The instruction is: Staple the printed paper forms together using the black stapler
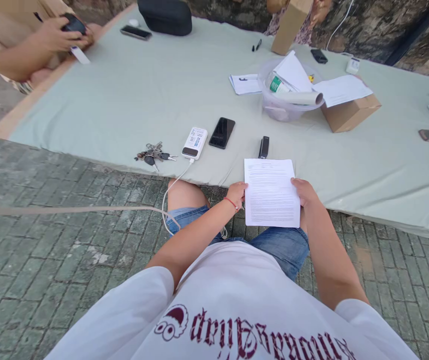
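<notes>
Printed paper sheets, apparently a small stack, are held upright-facing over my lap at the table's near edge. My left hand, with a red string on the wrist, pinches their left side. On the right side, my right hand grips them with the thumb on top. Just beyond the top of the paper lies a black stapler. A black smartphone and a white power bank with a cable plugged in rest to the left. Beside them is a bunch of keys.
A clear plastic tub holds papers and a roll. Right of it a cardboard box has a sheet on top. A black case and another phone lie far left. Other people's hands show around the table.
</notes>
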A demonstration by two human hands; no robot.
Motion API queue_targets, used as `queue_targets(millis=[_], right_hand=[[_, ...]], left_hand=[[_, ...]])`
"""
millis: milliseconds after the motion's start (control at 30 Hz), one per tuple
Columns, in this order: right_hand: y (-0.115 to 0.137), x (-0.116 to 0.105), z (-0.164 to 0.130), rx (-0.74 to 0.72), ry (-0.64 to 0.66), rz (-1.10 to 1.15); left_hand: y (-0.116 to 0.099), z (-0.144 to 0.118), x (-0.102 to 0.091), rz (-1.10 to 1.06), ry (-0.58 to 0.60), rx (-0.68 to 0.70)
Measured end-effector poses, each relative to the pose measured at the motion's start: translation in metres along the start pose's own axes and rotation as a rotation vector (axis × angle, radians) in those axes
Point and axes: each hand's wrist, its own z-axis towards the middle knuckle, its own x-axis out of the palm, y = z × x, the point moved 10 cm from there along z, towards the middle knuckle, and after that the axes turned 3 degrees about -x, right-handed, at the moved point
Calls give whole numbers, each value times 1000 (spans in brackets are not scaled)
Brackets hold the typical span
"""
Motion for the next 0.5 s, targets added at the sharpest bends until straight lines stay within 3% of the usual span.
queue_targets(millis=[200, 500], right_hand=[[2, -1, 5, -12, -30, -3], [-18, -12, 4, -3, -102, 102]], left_hand=[[-4, 1, 0, -24, -36, 10], [9, -7, 13, 1, 101, 103]])
